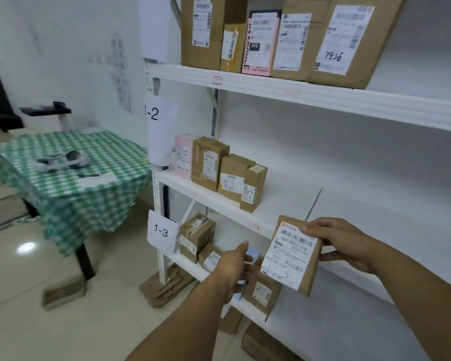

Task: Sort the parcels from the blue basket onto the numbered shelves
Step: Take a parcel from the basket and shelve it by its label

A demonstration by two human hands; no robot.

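Parcel (292, 254) first: a small flat brown cardboard box, its white shipping label facing the camera. It is held in the air at about 4 o'clock of the view, in front of the edge of the middle shelf (271, 204) and resting on no board. The right hand (341, 243) grips it from its 3 o'clock side, fingers and thumb pinching the right edge. Carried by that one edge it shows no sag, so I judge it light and stiff. Bare cardboard should not slip, though the smooth label might, so the plain long edges look the better place to take hold. A pinch across the thin sides should do for standing it upright on a board.

The left hand (232, 269) hangs at the parcel's 9 o'clock, just beside it, back to the camera and blurred. A small pale blue gadget (253, 252) shows at its far side; whether the fingers clasp it or it is worn I cannot tell.

At the parcel's 11 o'clock a paper sign reading 1-2 (154, 114) marks the middle shelf. Four small boxes (229, 175) stand at that end, with bare board between them and the parcel. At 9 o'clock a sign reading 1-3 (162, 231) marks the lower shelf, where more little boxes (195, 235) sit near the left hand. At 12 o'clock a row of taller boxes (292, 40) fills the top shelf. Far out at 9 o'clock of the view stands a table (102, 152) under a green check cloth. The blue basket is not in view
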